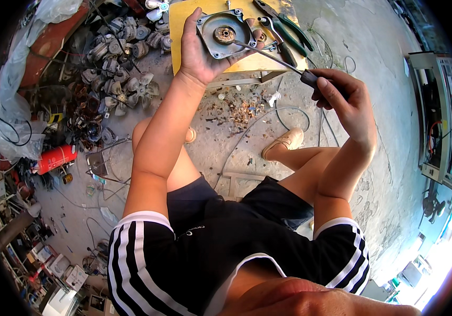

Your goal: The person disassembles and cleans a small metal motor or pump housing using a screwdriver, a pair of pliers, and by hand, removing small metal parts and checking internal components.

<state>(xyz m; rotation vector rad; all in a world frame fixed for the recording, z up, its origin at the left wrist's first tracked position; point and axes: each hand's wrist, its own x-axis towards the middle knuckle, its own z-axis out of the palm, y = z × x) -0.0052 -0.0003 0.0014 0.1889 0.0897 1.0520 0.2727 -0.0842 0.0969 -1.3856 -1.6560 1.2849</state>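
Yellow tabletop [178,21] bears green pliers [293,40] near the metal housing [241,32] the left hand [198,61] grips (right hand [346,100] clutches a screwdriver [309,79]).

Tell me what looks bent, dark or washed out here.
Head view: fisheye bending bows the framed unit near the right rim; the corners go black; glare washes out the lower right; the metal housing in the left hand looks fairly sharp.

Black short-sleeved T-shirt [226,237]: white-trimmed neckline [259,256], white cuffs [336,221], parallel white stripes [140,247] along both sleeves. Small white print [197,230] on the shirt's front. Beyond the shirt's lower edge: dark shorts [189,196]; farther from it, beige shoe [290,140], right foot.
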